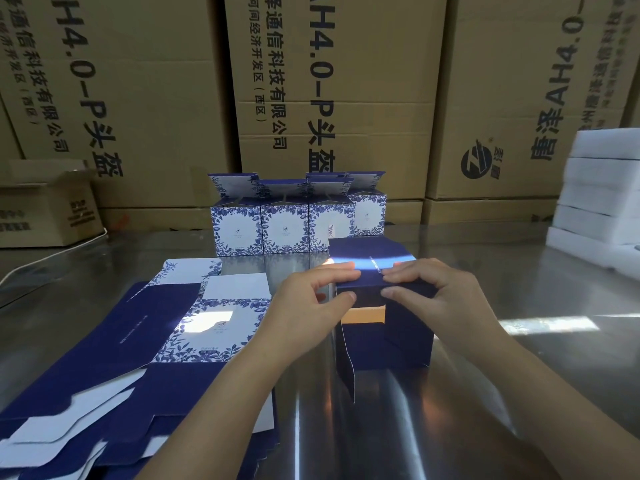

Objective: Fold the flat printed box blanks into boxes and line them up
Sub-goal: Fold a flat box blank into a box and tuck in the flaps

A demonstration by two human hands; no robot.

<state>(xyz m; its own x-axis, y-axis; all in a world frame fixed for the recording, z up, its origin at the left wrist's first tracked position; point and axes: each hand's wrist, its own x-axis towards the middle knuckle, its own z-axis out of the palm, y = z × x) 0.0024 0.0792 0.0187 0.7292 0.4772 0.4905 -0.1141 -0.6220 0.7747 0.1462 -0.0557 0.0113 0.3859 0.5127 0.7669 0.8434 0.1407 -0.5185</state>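
Note:
A dark blue box (398, 334) stands half folded on the shiny metal table (519, 358), just right of centre. My left hand (308, 303) and my right hand (426, 289) both pinch its top flaps at the near upper edge; a loose side flap hangs down at its left. To the left lies a stack of flat box blanks (166, 341), navy with a white and blue floral panel. Behind, a row of folded floral boxes (284, 230) stands with lids open.
Tall brown cartons (332, 81) with black print wall off the back. A small open carton (45, 209) sits at the far left. White foam slabs (602, 192) are stacked at the right edge. A white cable (52, 254) crosses the table's far left.

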